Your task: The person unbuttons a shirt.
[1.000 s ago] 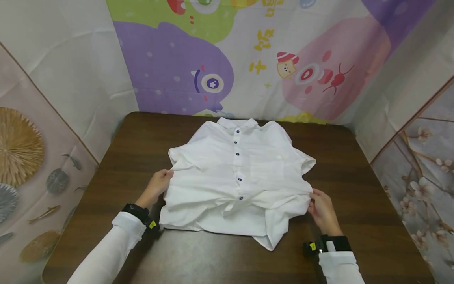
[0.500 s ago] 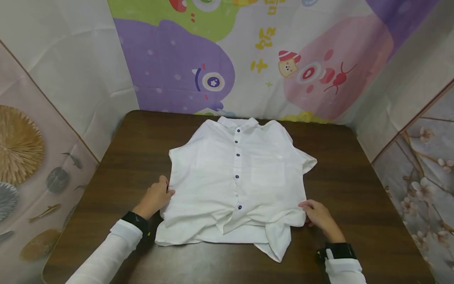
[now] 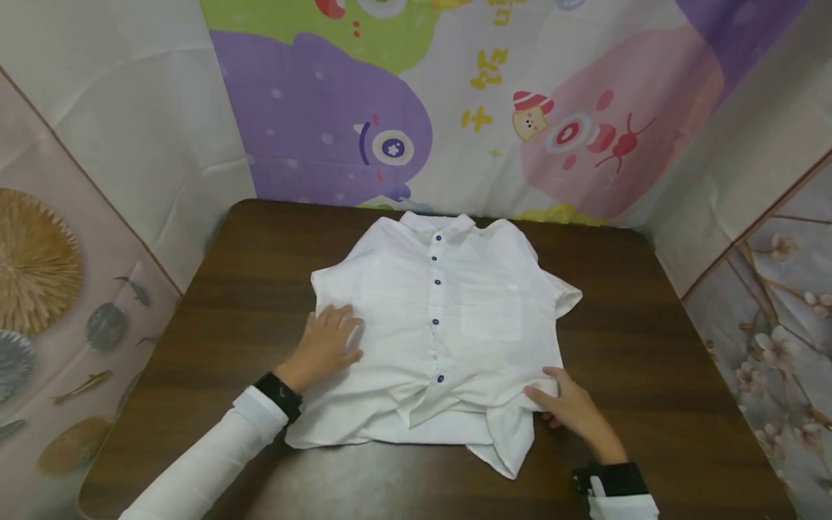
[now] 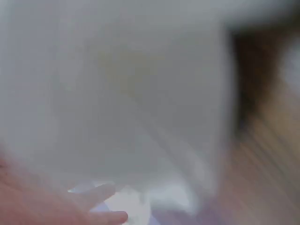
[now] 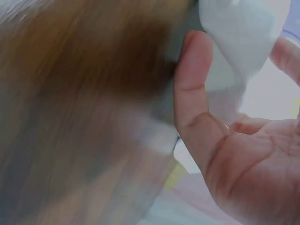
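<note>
A white short-sleeved button-up shirt [image 3: 403, 303] lies front up, collar at the far side, with dark blue buttons down its middle. Its lower front is bunched in folds, and a corner of the hem sticks out towards the near right. With fingers spread, my left hand [image 3: 325, 343] is over the shirt's left side; the left wrist view is blurred, with fingers [image 4: 101, 194] showing at its bottom. At the lower right edge is my right hand [image 3: 568, 404], thumb and fingers apart around the bunched cloth. The right wrist view shows the thumb [image 5: 193, 70] standing away from the other fingers.
The shirt lies on a brown wooden table [image 3: 650, 347] with rounded far corners. Behind it hangs a cartoon-printed cloth [image 3: 325, 130]. Patterned panels [image 3: 104, 253] stand at the left and right sides.
My left hand let go of the left edge and moved inward over the shirt. My right hand drew the lower right side nearer, then loosened. The front now lies flatter and longer.
</note>
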{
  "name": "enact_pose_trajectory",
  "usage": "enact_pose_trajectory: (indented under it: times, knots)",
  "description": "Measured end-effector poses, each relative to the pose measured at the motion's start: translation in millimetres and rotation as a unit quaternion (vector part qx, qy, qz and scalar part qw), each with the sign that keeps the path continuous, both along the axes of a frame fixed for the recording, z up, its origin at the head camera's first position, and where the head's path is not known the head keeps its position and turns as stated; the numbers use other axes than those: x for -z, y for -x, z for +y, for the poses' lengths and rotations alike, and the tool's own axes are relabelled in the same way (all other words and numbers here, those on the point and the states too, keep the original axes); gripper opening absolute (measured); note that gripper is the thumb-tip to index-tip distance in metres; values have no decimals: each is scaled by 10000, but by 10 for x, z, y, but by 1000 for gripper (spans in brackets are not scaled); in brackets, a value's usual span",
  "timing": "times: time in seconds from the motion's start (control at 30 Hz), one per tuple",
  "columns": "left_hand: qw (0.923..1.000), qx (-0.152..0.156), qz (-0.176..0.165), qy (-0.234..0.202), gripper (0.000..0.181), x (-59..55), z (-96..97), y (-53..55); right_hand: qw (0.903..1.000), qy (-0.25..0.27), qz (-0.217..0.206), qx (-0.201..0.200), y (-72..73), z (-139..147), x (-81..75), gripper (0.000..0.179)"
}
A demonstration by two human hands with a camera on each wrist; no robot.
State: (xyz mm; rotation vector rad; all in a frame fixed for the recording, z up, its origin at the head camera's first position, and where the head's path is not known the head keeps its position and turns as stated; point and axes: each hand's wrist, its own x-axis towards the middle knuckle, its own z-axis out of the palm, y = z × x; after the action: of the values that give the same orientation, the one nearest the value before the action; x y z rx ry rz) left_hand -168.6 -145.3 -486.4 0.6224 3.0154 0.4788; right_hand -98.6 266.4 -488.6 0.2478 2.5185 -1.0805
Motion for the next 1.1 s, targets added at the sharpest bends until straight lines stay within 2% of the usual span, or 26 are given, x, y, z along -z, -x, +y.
enact_pose_trajectory:
  times: [0.13, 0.2, 0.33, 0.5, 0.7, 0.8, 0.87, 0.97, 1.03, 1.1]
  knots:
    - [9968, 711, -208, 287, 56, 18, 274, 100, 9997, -3, 164, -152, 71, -63, 55, 68]
    - [9944, 838, -550, 343, 63, 42, 380, 157, 9996, -65, 206, -206, 123, -87, 77, 64]
    - [9899, 655, -1079, 642, 75, 135, 495, 286, 9962, -491, 537, -476, 260, -114, 105, 55]
    - [9862, 465, -1389, 770, 79, 211, 512, 449, 9896, -917, 832, -734, 465, -111, 122, 53]
    - [9828, 538, -1668, 581, 76, 191, 447, 628, 9912, -822, 671, -793, 664, -98, 86, 52]
    - [9816, 638, -1789, 181, 67, 166, 395, 675, 9913, -896, 597, -756, 680, -70, 63, 53]
    - [9828, 710, -1693, -208, 57, 140, 356, 672, 9913, -964, 588, -672, 644, -56, 33, 54]
    - [9859, 614, -1357, -761, 40, 41, 298, 579, 9897, -1124, 788, -408, 528, -42, -28, 56]
    - [9869, 422, -1096, -1105, 28, -47, 254, 467, 9855, -1229, 1161, -155, 427, -52, -72, 52]
    - [9866, 109, -886, -1368, 19, -132, 207, 331, 9771, -1319, 1672, -14, 335, -76, -110, 42]
